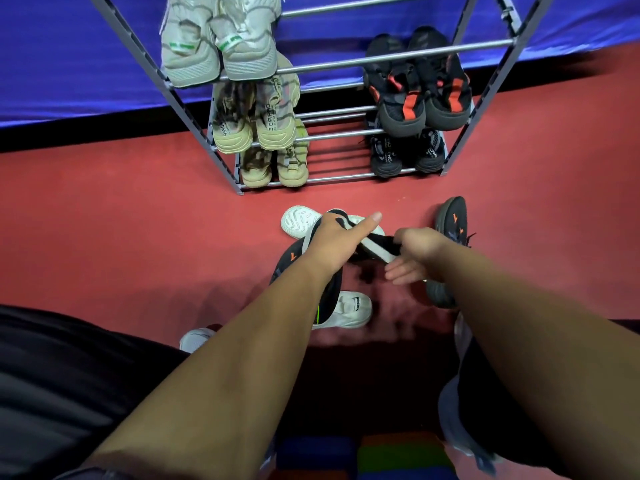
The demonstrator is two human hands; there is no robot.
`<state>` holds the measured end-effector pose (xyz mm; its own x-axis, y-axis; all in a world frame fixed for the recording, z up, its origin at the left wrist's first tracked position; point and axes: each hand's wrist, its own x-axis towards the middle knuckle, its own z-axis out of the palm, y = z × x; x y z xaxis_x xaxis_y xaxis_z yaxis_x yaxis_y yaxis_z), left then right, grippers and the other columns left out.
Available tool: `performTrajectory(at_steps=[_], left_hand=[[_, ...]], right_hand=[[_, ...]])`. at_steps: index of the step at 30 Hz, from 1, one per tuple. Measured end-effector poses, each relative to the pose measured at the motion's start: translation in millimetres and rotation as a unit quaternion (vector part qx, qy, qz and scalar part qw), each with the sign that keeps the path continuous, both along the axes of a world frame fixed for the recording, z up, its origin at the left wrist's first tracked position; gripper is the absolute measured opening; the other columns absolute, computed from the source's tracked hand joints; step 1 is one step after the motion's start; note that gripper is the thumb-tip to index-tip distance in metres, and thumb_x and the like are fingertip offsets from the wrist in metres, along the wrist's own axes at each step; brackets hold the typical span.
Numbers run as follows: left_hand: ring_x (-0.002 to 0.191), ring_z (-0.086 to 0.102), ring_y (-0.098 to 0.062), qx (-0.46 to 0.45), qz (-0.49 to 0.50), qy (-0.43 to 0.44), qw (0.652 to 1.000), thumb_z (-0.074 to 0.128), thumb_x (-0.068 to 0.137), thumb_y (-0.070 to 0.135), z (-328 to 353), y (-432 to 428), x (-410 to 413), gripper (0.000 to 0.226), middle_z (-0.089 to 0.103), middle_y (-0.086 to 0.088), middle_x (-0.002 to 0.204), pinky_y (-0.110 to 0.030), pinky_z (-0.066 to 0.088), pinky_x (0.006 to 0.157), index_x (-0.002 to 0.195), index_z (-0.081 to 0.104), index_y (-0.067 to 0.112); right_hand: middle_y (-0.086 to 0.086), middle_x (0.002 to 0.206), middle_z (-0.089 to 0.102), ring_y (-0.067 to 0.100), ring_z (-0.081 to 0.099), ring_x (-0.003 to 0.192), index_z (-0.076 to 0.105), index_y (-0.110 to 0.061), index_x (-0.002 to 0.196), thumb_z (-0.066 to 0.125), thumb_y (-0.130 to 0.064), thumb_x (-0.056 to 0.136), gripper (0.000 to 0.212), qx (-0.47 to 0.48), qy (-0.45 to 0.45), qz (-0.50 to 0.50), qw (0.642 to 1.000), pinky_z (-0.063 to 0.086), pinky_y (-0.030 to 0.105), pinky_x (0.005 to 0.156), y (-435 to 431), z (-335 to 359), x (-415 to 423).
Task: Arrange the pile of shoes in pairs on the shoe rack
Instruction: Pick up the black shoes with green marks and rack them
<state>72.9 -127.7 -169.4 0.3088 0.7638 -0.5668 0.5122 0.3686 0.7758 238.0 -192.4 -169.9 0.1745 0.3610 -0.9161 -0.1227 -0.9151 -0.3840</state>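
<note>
Red floor (121,220) open leftward (left hand (334,244) grips shoe (379,251)).

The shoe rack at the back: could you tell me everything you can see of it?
The shoe rack is a grey metal-looking frame with side posts and round crossbars forming several tiers. It stands on the red floor before a blue backdrop. On its left rest a pale grey pair and two beige pairs below; on its right, a black-and-red pair above a black pair.
</note>
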Motion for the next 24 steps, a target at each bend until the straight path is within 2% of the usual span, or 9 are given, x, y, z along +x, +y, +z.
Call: performTrajectory(at_steps=[4, 7, 9, 11, 14, 16, 19, 22, 24], left_hand=[[0.079, 0.06, -0.01, 0.053, 0.031, 0.049, 0.997, 0.075, 0.089, 0.018, -5, 2, -6, 0.043, 0.063, 0.001, 0.098, -0.027, 0.05, 0.069, 0.126, 0.054, 0.016], [0.09, 0.071, -0.023, 0.009, 0.083, -0.013, 0.996, 0.06, 0.084, -0.001, -5, 6, -12, 0.042, 0.07, -0.005, 0.101, -0.034, 0.059, 0.078, 0.121, 0.06, 0.018], [0.102, 0.075, -0.035, -0.032, 0.15, -0.08, 0.985, 0.057, 0.072, -0.002, -2, 12, -14, 0.044, 0.076, -0.016, 0.106, -0.048, 0.063, 0.091, 0.111, 0.065, 0.017], [0.101, 0.075, -0.04, -0.055, 0.196, -0.142, 0.969, 0.054, 0.065, -0.005, 3, 20, -16, 0.049, 0.077, -0.024, 0.111, -0.057, 0.06, 0.094, 0.11, 0.065, 0.011], [0.087, 0.072, -0.041, -0.085, 0.264, -0.201, 0.939, 0.055, 0.072, -0.012, 16, 35, -19, 0.046, 0.075, -0.03, 0.106, -0.063, 0.058, 0.089, 0.116, 0.061, -0.002], [0.076, 0.071, -0.038, -0.115, 0.305, -0.214, 0.921, 0.057, 0.079, -0.013, 19, 44, -21, 0.038, 0.07, -0.031, 0.096, -0.06, 0.06, 0.081, 0.116, 0.061, -0.005], [0.078, 0.074, -0.038, -0.135, 0.319, -0.22, 0.912, 0.065, 0.09, 0.0, 12, 50, -22, 0.029, 0.071, -0.027, 0.097, -0.053, 0.064, 0.077, 0.119, 0.063, -0.006], [0.103, 0.077, -0.032, -0.107, 0.286, -0.195, 0.932, 0.071, 0.097, 0.04, -2, 51, -26, 0.043, 0.077, -0.016, 0.114, -0.049, 0.061, 0.095, 0.121, 0.066, 0.005], [0.112, 0.072, -0.031, -0.079, 0.214, -0.058, 0.972, 0.061, 0.089, 0.069, -13, 44, -30, 0.062, 0.075, -0.013, 0.121, -0.047, 0.056, 0.103, 0.118, 0.066, 0.014]], right_hand=[[0.01, 0.079, 0.079, 0.024, 0.073, 0.066, 0.062, 0.005, 0.117, 0.042, -0.015, 0.102, 0.032, 0.004, -0.024, 0.122, 0.992, 0.061, 0.033, 0.061, -3, -5, 2], [0.009, 0.082, 0.074, 0.029, 0.067, 0.076, 0.068, -0.002, 0.104, 0.063, -0.022, 0.092, 0.024, 0.061, -0.169, 0.219, 0.959, 0.054, 0.031, 0.064, -6, -11, 12], [0.016, 0.118, 0.063, 0.033, 0.063, 0.11, 0.061, -0.012, 0.128, 0.076, -0.032, 0.083, 0.052, 0.086, -0.254, 0.27, 0.925, 0.051, 0.034, 0.085, -10, -18, 19], [0.014, 0.158, 0.035, 0.035, 0.038, 0.147, 0.035, -0.034, 0.158, 0.086, -0.051, 0.069, 0.104, 0.089, -0.234, 0.327, 0.911, 0.038, 0.045, 0.116, -16, -23, 19], [0.003, 0.167, 0.032, 0.027, 0.034, 0.153, 0.014, -0.039, 0.165, 0.088, -0.074, 0.045, 0.146, 0.104, -0.169, 0.398, 0.896, 0.031, 0.046, 0.124, -20, -32, 9], [0.004, 0.152, 0.049, 0.027, 0.052, 0.138, 0.021, -0.027, 0.162, 0.092, -0.066, 0.05, 0.138, 0.135, -0.211, 0.38, 0.89, 0.042, 0.037, 0.113, -21, -40, -2], [0.01, 0.128, 0.062, 0.032, 0.064, 0.113, 0.041, -0.019, 0.14, 0.09, -0.048, 0.063, 0.095, 0.174, -0.319, 0.337, 0.868, 0.05, 0.033, 0.088, -21, -48, -12], [0.006, 0.111, 0.066, 0.03, 0.065, 0.099, 0.051, -0.019, 0.124, 0.085, -0.046, 0.06, 0.077, 0.159, -0.329, 0.299, 0.882, 0.052, 0.034, 0.081, -20, -47, -10], [0.005, 0.1, 0.066, 0.03, 0.066, 0.092, 0.057, -0.015, 0.114, 0.085, -0.047, 0.06, 0.069, 0.13, -0.332, 0.262, 0.897, 0.052, 0.033, 0.078, -21, -47, -7]])
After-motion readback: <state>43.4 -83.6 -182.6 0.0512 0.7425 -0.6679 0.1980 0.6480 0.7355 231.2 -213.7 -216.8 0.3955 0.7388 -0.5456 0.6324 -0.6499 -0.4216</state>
